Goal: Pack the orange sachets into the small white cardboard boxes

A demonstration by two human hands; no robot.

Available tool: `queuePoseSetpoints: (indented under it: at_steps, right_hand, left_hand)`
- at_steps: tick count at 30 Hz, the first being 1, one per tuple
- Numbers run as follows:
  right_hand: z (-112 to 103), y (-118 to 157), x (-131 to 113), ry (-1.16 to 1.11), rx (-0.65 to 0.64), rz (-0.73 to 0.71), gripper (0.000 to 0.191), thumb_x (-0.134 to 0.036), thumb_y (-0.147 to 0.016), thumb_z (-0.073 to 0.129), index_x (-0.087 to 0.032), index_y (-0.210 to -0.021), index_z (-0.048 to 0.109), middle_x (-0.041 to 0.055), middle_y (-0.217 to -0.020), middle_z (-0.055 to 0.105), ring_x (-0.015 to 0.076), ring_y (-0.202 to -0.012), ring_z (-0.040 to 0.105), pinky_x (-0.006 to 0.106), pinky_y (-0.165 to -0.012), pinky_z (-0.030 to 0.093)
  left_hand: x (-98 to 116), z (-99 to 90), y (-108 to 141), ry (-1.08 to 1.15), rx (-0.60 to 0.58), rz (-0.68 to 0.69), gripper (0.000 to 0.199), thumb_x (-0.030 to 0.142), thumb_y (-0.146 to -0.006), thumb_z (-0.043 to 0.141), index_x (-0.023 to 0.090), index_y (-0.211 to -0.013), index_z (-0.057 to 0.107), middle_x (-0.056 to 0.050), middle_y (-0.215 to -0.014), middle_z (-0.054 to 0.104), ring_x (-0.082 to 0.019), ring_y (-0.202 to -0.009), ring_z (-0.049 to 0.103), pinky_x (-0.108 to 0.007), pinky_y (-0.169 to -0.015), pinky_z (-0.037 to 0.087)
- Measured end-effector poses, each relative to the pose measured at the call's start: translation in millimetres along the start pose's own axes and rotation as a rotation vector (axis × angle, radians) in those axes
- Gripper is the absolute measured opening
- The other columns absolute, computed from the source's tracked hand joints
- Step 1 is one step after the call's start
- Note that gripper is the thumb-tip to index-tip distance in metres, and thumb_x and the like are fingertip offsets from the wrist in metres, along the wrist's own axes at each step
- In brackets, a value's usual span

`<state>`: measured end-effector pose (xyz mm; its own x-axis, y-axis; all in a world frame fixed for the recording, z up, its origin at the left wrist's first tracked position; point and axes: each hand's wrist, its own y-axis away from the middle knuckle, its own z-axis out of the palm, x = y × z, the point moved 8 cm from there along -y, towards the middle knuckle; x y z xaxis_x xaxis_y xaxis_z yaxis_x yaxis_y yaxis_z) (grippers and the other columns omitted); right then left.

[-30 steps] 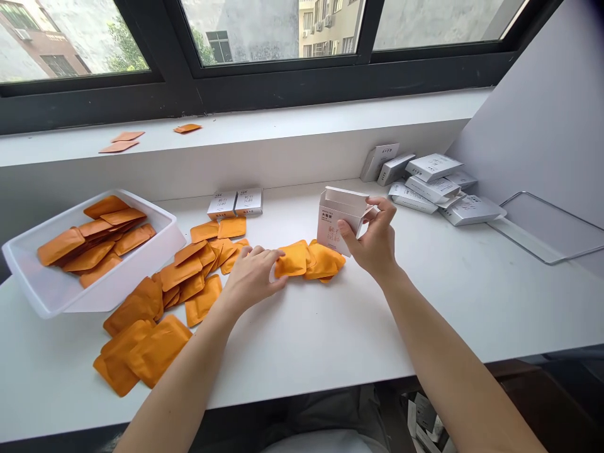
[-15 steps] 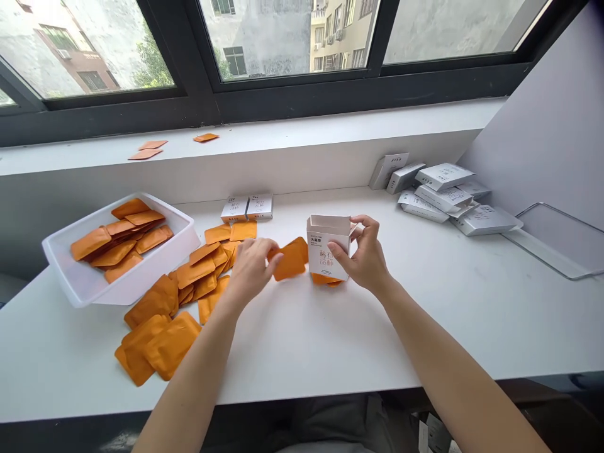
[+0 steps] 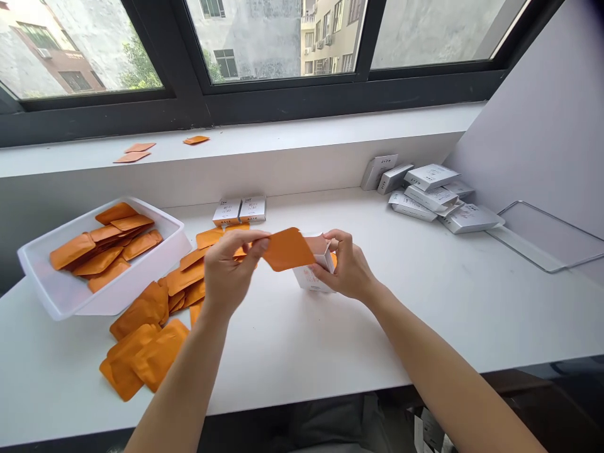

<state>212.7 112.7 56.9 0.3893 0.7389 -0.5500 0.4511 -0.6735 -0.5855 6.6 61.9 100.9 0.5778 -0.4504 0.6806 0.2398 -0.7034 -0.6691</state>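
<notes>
Between the thumb and fingers of my left hand point(image 3: 231, 267) is a flat orange sachet point(image 3: 287, 250), held by its left edge. It is raised in front of a small white carton point(image 3: 314, 278) with printed lettering, hiding much of the carton's front and part of its opening. My right hand point(image 3: 346, 264) grips the carton at its right side. The carton stands tilted on the table, its top open. A bit of orange shows behind my right fingers. More orange sachets point(image 3: 186, 277) lie in a loose heap beside and behind my left forearm.
A white plastic tub point(image 3: 108, 302) of orange sachets stands at the left. Two small cartons point(image 3: 240, 209) lie near the back wall. Several white cartons point(image 3: 431, 177) are piled at the back right, beside a wire frame point(image 3: 554, 270). A few sachets point(image 3: 134, 153) lie on the windowsill.
My left hand has lifted the sachet up and in front of the carton's top. The carton has tilted in my right hand. The whole view has shifted slightly.
</notes>
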Motion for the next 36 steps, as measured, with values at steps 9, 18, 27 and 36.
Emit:
queuePoseSetpoints:
  at_steps: [9, 18, 27, 36]
  right_hand:
    - [24, 6, -29, -0.293, -0.195, -0.058, 0.041, -0.02, -0.082, 0.053, -0.027, -0.111, 0.024, -0.0066, -0.065, 0.058, 0.0166, -0.065, 0.062, 0.027, -0.055, 0.043]
    - [30, 8, -17, -0.348, -0.191, 0.033, 0.043, -0.021, -0.081, 0.056, -0.028, -0.109, 0.025, -0.0063, -0.071, 0.057, 0.0141, -0.059, 0.058, 0.028, -0.055, 0.045]
    - [22, 7, 1, -0.36, -0.127, 0.188, 0.045, -0.026, -0.08, 0.059, -0.029, -0.108, 0.025, -0.0055, -0.077, 0.058, 0.0134, -0.059, 0.059, 0.027, -0.053, 0.048]
    - [-52, 1, 48, -0.04, 0.415, 0.291, 0.046, -0.035, -0.074, 0.064, -0.027, -0.105, 0.03, -0.003, -0.081, 0.054, 0.015, -0.064, 0.055, 0.031, -0.056, 0.047]
  left_hand:
    - [10, -10.3, 2, -0.111, 0.161, 0.142, 0.005, 0.023, -0.085, 0.065, 0.023, -0.085, 0.07, 0.001, -0.074, 0.068, -0.013, -0.065, 0.052, -0.029, -0.066, 0.041]
    - [29, 29.0, 22, -0.473, -0.163, 0.351, 0.013, 0.029, -0.088, 0.06, 0.032, -0.084, 0.073, 0.003, -0.087, 0.074, -0.018, -0.083, 0.061, -0.039, -0.086, 0.036]
    - [28, 44.4, 36, -0.557, -0.37, 0.45, 0.016, 0.037, -0.088, 0.058, 0.033, -0.097, 0.07, 0.0, -0.129, 0.06, -0.027, -0.119, 0.05, -0.047, -0.101, 0.029]
    - [-42, 24.9, 19, -0.761, -0.232, 0.0, 0.025, 0.041, -0.091, 0.048, 0.022, -0.1, 0.062, -0.009, -0.106, 0.065, -0.029, -0.1, 0.056, -0.047, -0.091, 0.034]
